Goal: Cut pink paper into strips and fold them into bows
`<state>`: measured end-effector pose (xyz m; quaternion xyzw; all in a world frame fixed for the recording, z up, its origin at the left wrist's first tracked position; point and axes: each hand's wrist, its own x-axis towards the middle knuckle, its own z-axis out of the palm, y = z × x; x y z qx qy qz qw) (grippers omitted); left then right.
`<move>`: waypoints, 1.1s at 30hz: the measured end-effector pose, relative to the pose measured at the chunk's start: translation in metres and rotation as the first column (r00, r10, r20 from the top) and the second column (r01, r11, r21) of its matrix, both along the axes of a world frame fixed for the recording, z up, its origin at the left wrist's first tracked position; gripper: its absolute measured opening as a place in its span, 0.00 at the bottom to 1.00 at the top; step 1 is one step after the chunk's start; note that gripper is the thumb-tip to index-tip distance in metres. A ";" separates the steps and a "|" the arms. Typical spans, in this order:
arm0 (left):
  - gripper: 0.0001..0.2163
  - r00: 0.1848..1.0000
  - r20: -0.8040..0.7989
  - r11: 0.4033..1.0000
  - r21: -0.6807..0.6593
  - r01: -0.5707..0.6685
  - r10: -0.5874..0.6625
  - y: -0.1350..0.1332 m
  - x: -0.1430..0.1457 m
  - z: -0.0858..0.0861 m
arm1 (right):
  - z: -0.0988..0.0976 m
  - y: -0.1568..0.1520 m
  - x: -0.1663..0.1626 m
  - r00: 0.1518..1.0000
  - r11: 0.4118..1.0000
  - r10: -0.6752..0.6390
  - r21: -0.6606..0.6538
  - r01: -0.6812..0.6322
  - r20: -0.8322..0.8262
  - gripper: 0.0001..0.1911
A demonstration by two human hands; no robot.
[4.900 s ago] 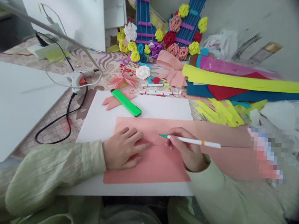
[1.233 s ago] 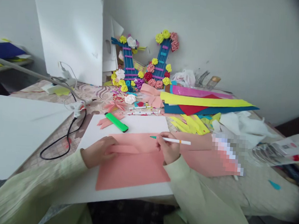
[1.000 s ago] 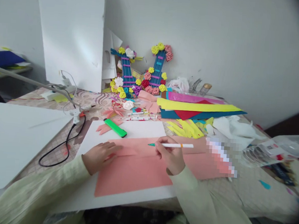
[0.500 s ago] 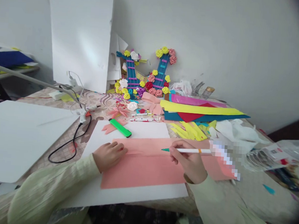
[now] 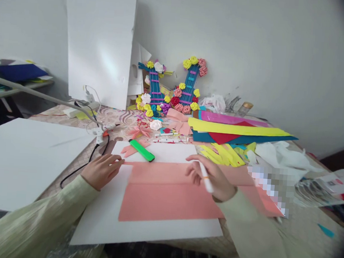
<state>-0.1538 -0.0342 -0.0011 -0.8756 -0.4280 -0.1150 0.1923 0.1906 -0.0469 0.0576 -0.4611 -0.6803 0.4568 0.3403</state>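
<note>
A large sheet of pink paper (image 5: 167, 201) with a crease across it lies over a white sheet (image 5: 94, 227). My left hand (image 5: 102, 171) is at the pink paper's upper left corner, fingers loosely stretched toward it; whether they touch the paper I cannot tell. Between the fingers of my right hand (image 5: 215, 177) a white marker (image 5: 205, 177) with an orange band is held, tilted, above the pink paper; its tip is hidden. Beyond the left hand, a bright green flat, pen-like object (image 5: 141, 150) rests across pink paper cutouts (image 5: 127, 151).
Coloured paper sheets (image 5: 236, 129) and yellow strips (image 5: 223, 154) lie behind the right hand. Two flower-covered blue paper shapes (image 5: 157, 86) stand at the wall. A black cable (image 5: 92, 155) and a white board (image 5: 25, 162) are left, a clear plastic package (image 5: 318, 188) right.
My left hand has lifted off the pink paper and moved left to its corner. My right hand has turned the marker from lying level to steeply tilted. The view has shifted slightly.
</note>
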 end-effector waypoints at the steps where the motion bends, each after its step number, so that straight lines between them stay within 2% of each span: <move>1: 0.10 1.000 0.014 0.999 0.046 0.013 -0.013 0.001 -0.004 -0.002 | -0.001 0.012 -0.010 0.991 0.996 0.039 0.073 -0.049 0.126 0.13; 3: 0.09 0.998 0.042 0.990 0.132 0.042 -0.048 0.001 -0.008 -0.006 | -0.006 0.036 -0.036 0.888 0.958 -0.015 0.262 -0.119 0.459 0.11; 4: 0.09 0.997 0.050 0.985 0.166 0.056 -0.065 0.000 -0.009 -0.008 | -0.010 0.048 -0.051 0.860 0.950 -0.023 0.279 -0.141 0.510 0.14; 8: 0.09 0.992 0.055 0.969 0.228 0.099 -0.115 -0.007 -0.013 -0.008 | -0.029 0.080 -0.098 0.764 0.944 -0.029 0.269 -0.191 0.645 0.24; 11: 0.10 0.991 0.066 0.964 0.248 0.097 -0.117 -0.009 -0.020 -0.007 | -0.040 0.090 -0.110 0.690 0.942 0.006 0.227 -0.246 0.723 0.17; 14: 0.10 0.990 0.102 0.956 0.286 0.069 -0.102 -0.005 -0.022 -0.004 | -0.041 0.097 -0.105 0.654 0.930 0.031 0.217 -0.296 0.756 0.13; 20: 0.07 0.994 0.069 0.944 0.323 0.060 -0.087 0.012 0.005 0.004 | -0.026 0.119 -0.090 0.685 0.899 -0.008 0.305 -0.314 0.729 0.14; 24: 0.06 0.998 0.055 0.940 0.341 -0.002 -0.017 0.023 0.023 0.002 | -0.021 0.133 -0.087 0.728 0.891 -0.012 0.338 -0.304 0.686 0.13; 33: 0.08 0.992 0.008 0.960 0.253 -0.121 0.123 0.046 0.067 0.002 | -0.018 0.145 -0.086 0.784 0.895 -0.031 0.366 -0.254 0.620 0.10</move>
